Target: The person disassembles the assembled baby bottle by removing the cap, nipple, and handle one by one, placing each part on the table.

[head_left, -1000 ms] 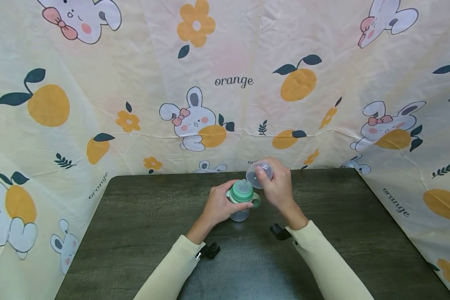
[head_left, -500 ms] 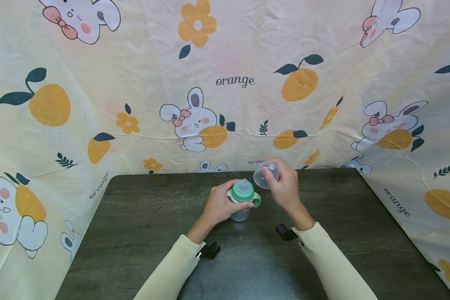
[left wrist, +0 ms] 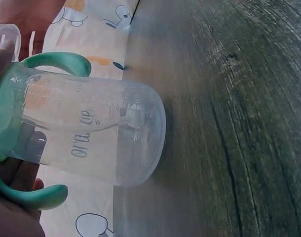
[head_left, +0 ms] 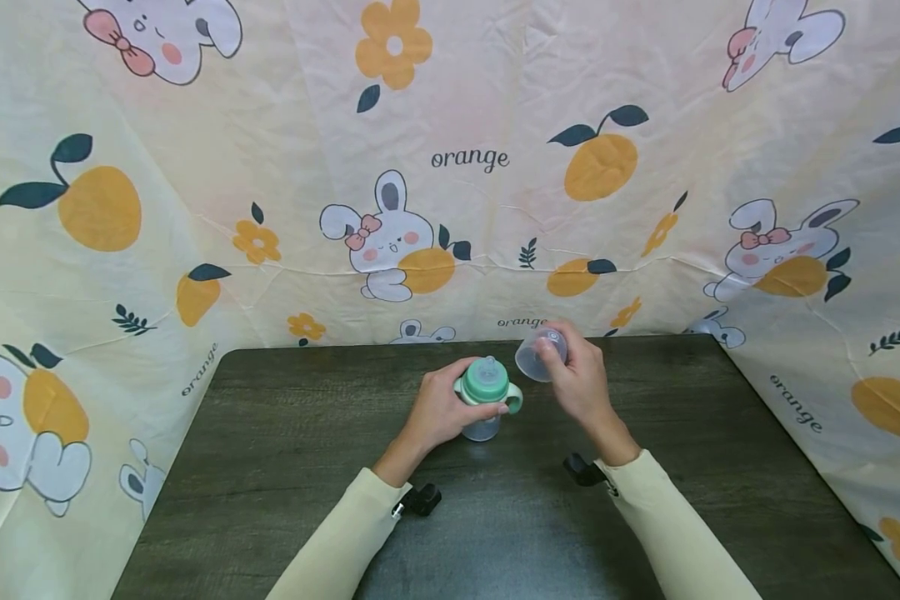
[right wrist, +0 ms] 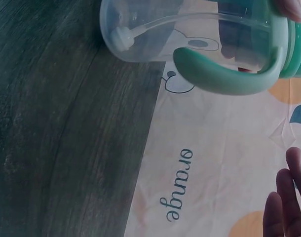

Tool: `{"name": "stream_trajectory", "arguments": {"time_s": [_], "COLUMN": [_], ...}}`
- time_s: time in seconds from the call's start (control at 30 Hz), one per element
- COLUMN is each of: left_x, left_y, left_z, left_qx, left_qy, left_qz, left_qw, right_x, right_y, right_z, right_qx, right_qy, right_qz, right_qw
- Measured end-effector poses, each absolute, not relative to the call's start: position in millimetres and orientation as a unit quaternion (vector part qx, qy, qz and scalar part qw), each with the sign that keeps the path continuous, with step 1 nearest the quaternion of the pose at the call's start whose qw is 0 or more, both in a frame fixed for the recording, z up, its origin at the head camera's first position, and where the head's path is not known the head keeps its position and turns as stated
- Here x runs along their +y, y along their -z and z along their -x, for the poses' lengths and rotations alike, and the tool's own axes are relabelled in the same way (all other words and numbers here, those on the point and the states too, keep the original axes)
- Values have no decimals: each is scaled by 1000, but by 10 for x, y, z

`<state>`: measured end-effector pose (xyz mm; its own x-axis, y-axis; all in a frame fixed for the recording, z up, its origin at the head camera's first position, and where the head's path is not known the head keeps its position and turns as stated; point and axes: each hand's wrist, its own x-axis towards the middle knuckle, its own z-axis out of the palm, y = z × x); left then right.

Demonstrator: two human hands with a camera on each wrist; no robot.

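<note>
A clear baby bottle (head_left: 482, 430) with a green collar and two green handles is near the table's back edge. My left hand (head_left: 441, 408) grips it around the collar, thumb in front. In the left wrist view the bottle (left wrist: 91, 123) shows a straw with a weighted end inside. Up and to the right, apart from the bottle, my right hand (head_left: 579, 375) pinches a clear dome cap (head_left: 534, 360). The bottle's green top (head_left: 486, 379) with its clear spout is uncovered. In the right wrist view, a green handle (right wrist: 224, 79) and several fingers of the right hand (right wrist: 286, 207) show.
The dark wood table (head_left: 285, 467) runs under both arms. Behind it hangs a cloth (head_left: 480, 208) printed with rabbits and oranges. Each wrist wears a small black camera, such as the left one (head_left: 420, 502).
My right hand has moved right with the cap, away from the bottle. The left hand and the bottle have stayed almost still.
</note>
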<state>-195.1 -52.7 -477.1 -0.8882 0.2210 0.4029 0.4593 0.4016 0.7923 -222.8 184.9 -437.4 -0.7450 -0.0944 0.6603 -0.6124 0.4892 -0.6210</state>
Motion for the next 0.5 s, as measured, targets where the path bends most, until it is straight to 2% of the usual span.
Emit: {"name": "stream_trajectory", "arguments": {"time_s": [0.5], "left_x": [-520], "left_y": [4785], "left_z": [1962], "left_qx": [-826], "left_qy": [512], "left_qz": [207], "left_qw": [116], "right_x": [1974], "right_y": [4489], "right_z": [2242], "right_qx": [-835], "right_qy": [-461], "right_qz": [-174], "right_qw": [247]}}
